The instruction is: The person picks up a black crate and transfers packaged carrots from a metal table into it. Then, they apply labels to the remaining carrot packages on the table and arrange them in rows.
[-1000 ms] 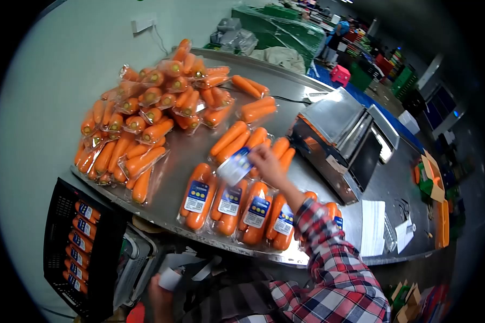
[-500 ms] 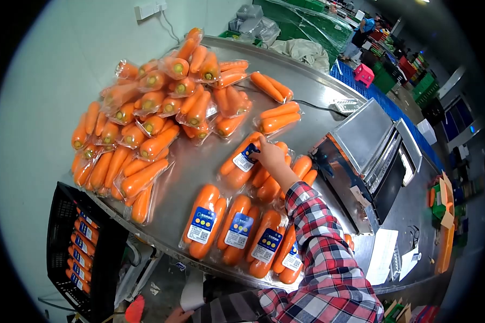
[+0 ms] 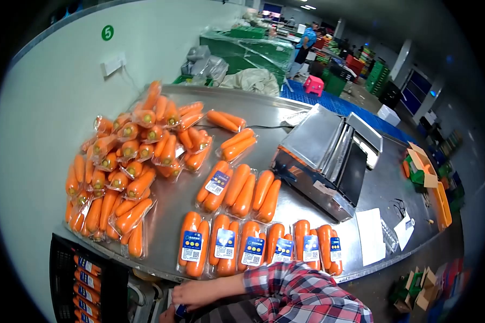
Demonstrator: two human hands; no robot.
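Note:
At the bottom edge, my right hand point(image 3: 193, 294) is bent over a blue-and-white label point(image 3: 181, 310), its fingers closed at it. Just below, partly cut off by the frame, my left hand point(image 3: 168, 314) holds a white label strip point(image 3: 170, 297). Above them on the metal table point(image 3: 172, 207) lies a front row of several bagged carrot packs point(image 3: 194, 245) bearing blue labels. Behind that row are a labelled pack point(image 3: 215, 185) and two packs without visible labels point(image 3: 240, 191). A large pile of bagged carrots point(image 3: 129, 167) covers the table's left side.
A metal sealing machine point(image 3: 323, 156) stands right of the packs, its cable running behind them. Farther right are white papers point(image 3: 370, 237), scissors and an orange tray point(image 3: 443, 207). A black crate point(image 3: 62, 280) with labelled packs stands lower left. A person point(image 3: 305, 46) is in the background.
My right hand has left the labelled pack in the back row and come down beside my left hand. The camera view has shifted, showing more of the front row and the wall.

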